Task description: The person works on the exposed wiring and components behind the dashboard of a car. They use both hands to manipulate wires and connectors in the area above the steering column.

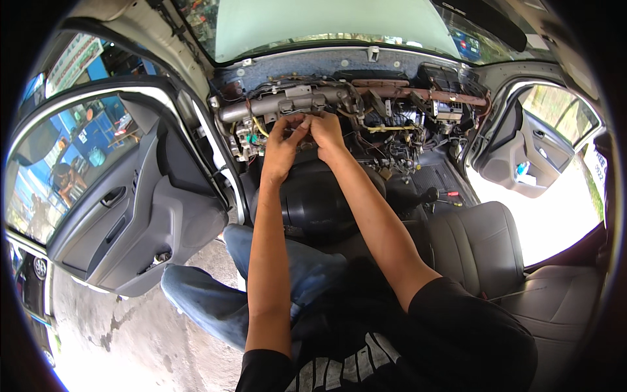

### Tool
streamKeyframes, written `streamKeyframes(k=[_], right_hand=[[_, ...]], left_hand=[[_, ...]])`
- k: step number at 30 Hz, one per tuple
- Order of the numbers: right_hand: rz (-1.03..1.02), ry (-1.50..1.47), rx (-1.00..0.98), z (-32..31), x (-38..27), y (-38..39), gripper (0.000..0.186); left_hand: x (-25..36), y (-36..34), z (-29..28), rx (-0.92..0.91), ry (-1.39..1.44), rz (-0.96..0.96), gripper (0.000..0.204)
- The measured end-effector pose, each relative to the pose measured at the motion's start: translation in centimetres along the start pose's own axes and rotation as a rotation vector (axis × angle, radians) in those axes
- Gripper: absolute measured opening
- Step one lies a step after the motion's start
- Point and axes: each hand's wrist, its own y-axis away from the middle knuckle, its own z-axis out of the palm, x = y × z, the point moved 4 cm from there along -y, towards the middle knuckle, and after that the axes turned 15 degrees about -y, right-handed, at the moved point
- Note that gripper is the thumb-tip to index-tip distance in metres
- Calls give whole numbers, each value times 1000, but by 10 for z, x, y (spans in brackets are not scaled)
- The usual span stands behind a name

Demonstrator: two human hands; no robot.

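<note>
Both my arms stretch forward to the stripped dashboard, where my left hand and my right hand meet just below a grey metal crossbeam. The fingers of both are closed and pressed close together at the tips. Whatever they hold there is hidden or too small to name. Just left of my left hand are a yellow wire and a cluster of wiring connectors. Under my wrists sits a large, rounded black part, partly covered by my right forearm.
Loose wiring hangs across the exposed dashboard on the right. A gear lever and a red-handled tool are beside the grey passenger seat. The driver's door and the passenger door stand open.
</note>
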Motion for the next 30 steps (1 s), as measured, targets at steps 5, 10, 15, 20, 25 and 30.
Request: streamKeyframes(k=[5,10,15,20,25,30], right_hand=[[-32,19,6,0,1,-1,19],[-24,-6,19,2,-1,0,19],[-15,-24,24,2,0,1,19],[-18,5,56,-1,6,-5,18],[-15,18,58,-1,8,-5,17],[8,-61,47,0,2,2,17]], left_hand=[[0,-1,0,-12,-13,7,33],[2,-1,0,-33,-11,5,32],[4,-1,0,-29,-13,12,32],[2,-1,0,-29,-12,3,31],[6,0,-1,3,-55,68,38],[14,3,1,-30,-84,67,47]])
